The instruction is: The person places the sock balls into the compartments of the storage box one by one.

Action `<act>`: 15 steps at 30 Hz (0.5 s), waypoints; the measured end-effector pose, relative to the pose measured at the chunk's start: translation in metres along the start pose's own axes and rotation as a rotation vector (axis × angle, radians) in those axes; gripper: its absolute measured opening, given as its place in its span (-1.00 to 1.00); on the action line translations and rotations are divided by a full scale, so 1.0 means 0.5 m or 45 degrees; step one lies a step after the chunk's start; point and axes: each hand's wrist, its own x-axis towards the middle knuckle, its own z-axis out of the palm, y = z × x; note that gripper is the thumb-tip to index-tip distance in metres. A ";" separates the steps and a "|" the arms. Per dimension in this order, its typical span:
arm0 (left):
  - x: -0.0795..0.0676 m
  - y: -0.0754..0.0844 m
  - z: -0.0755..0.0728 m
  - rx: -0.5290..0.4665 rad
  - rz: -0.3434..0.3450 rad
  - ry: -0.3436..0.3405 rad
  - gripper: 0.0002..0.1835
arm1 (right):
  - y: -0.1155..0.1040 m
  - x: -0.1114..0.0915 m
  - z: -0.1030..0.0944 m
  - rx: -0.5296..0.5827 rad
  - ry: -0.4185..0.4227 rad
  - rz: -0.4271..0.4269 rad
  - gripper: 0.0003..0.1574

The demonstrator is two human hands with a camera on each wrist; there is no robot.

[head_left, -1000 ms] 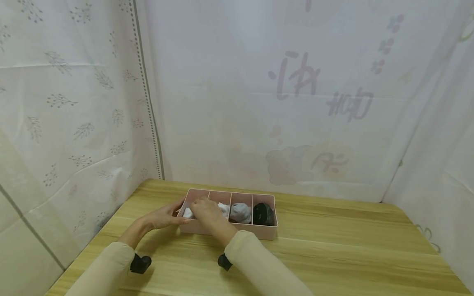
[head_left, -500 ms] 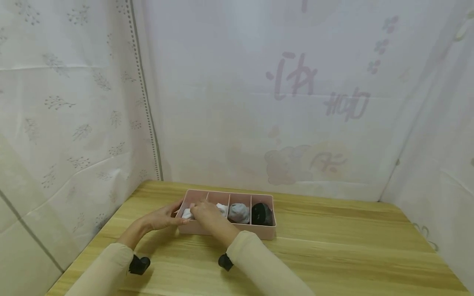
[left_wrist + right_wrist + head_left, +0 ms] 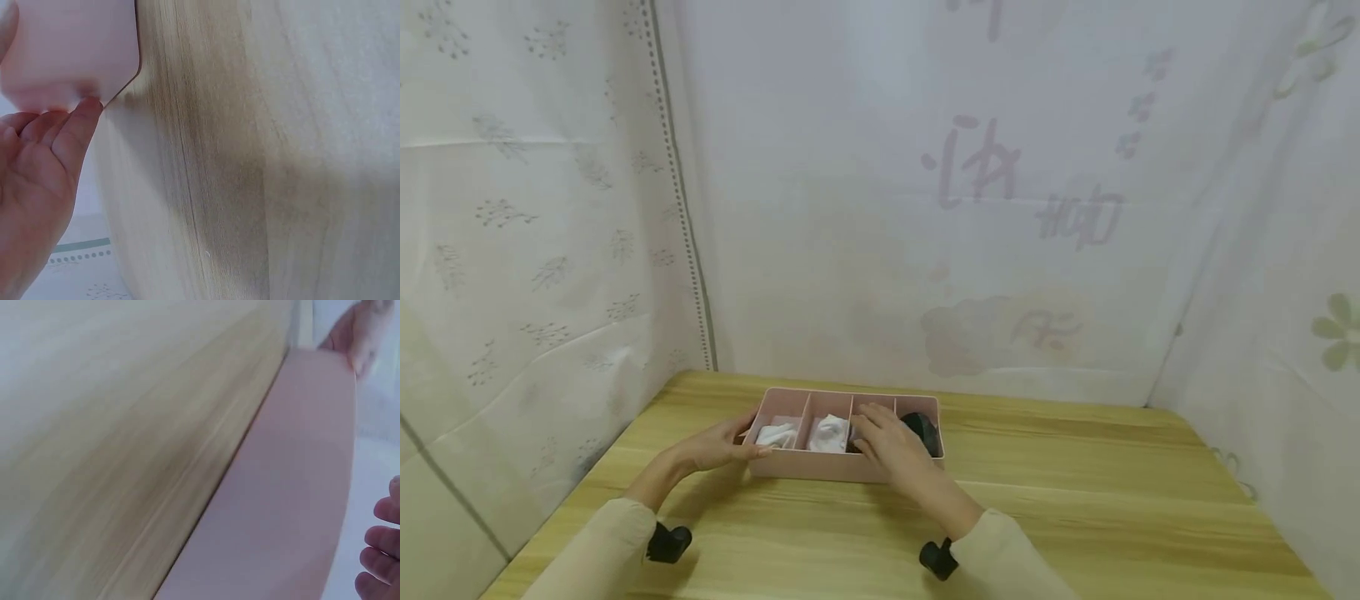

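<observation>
A pink divided box [image 3: 805, 465] stands on the wooden table. From left to right it holds a white cloth bundle [image 3: 777, 435], a white balled-up cloth like a rolled sock [image 3: 829, 433], a grey bundle mostly covered by my right hand, and a dark bundle [image 3: 921, 432]. My left hand [image 3: 718, 444] grips the box's left end, thumb at the front rim; the left wrist view has its fingers [image 3: 75, 131] against the end wall. Over the third compartment reaches my right hand [image 3: 895, 446], fingers loosely extended. Those fingers [image 3: 381, 540] appear beside the box rim in the right wrist view.
The wooden table [image 3: 1075, 500] extends to the right and in front of the box. Pale printed curtains [image 3: 820, 250] hang behind it and on both sides. A black wrist mount [image 3: 668, 542] sits at the left cuff, another [image 3: 937, 558] at the right.
My right hand has left the two left compartments and moved right, over the third, uncovering both white bundles. My left hand keeps its hold on the box end. The head view has shifted slightly.
</observation>
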 end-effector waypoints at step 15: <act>-0.040 0.017 0.040 0.505 0.209 0.411 -0.13 | 0.136 -0.239 -0.095 -0.105 0.063 0.413 -0.39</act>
